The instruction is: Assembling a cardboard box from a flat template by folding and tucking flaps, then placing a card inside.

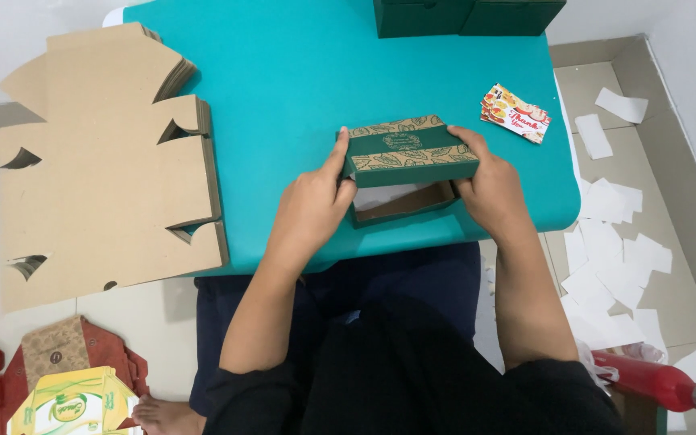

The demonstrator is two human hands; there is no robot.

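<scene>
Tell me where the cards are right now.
In the head view, the cards lie on the teal table's right edge, beyond the right hand, near the paper scraps on the floor.

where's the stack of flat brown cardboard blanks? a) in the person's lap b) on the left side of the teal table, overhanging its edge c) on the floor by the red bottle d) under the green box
b: the flat cardboard blanks lie at the left of the teal table, overhanging its edge, while the left hand and right hand hold the green box at the middle.

Teal table (300, 72), pale tiled floor (670, 97)
</scene>
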